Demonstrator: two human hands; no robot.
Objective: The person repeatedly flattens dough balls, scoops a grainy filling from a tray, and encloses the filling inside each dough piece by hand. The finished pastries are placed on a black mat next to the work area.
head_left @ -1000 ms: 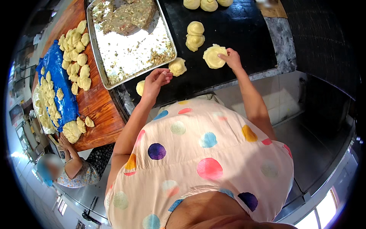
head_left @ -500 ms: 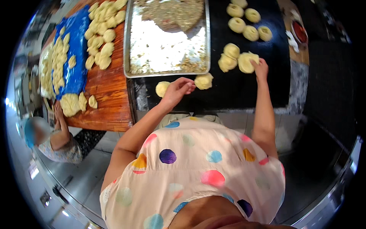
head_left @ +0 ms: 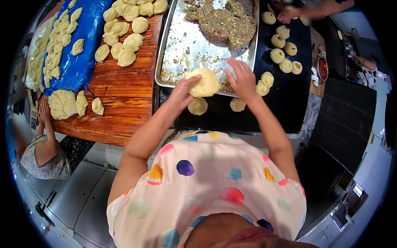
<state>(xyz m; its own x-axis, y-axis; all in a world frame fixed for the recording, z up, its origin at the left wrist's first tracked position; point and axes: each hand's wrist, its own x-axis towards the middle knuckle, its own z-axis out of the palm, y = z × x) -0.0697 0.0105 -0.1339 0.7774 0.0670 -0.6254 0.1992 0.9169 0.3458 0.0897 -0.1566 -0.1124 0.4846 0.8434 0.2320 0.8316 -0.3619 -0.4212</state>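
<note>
A flattened round of pale dough (head_left: 205, 84) is held up over the tray's near edge, its left side gripped by my left hand (head_left: 181, 93). My right hand (head_left: 243, 79) is apart from the dough, fingers spread, above the near right corner of the metal tray (head_left: 159, 70). A mound of brown, grainy filling (head_left: 225, 25) lies at the tray's far end, with crumbs scattered nearer. Between the tray and me, two dough pieces (head_left: 197, 106) (head_left: 237, 104) rest on the black surface. Two more dough pieces (head_left: 262, 88) touch each other right of my right hand.
Several shaped dough balls (head_left: 285, 65) stand on the black surface (head_left: 285, 97) at right. Another person's hand (head_left: 285, 15) reaches in there. Left, a wooden table (head_left: 120, 95) carries dough rounds and a blue plastic sheet (head_left: 89, 45); a second person's hands (head_left: 43, 111) rest at its edge.
The dough round my right hand touched at right is now apparently in my left hand over the tray. My right hand has moved left and opened. The view has shifted; another person's arm shows.
</note>
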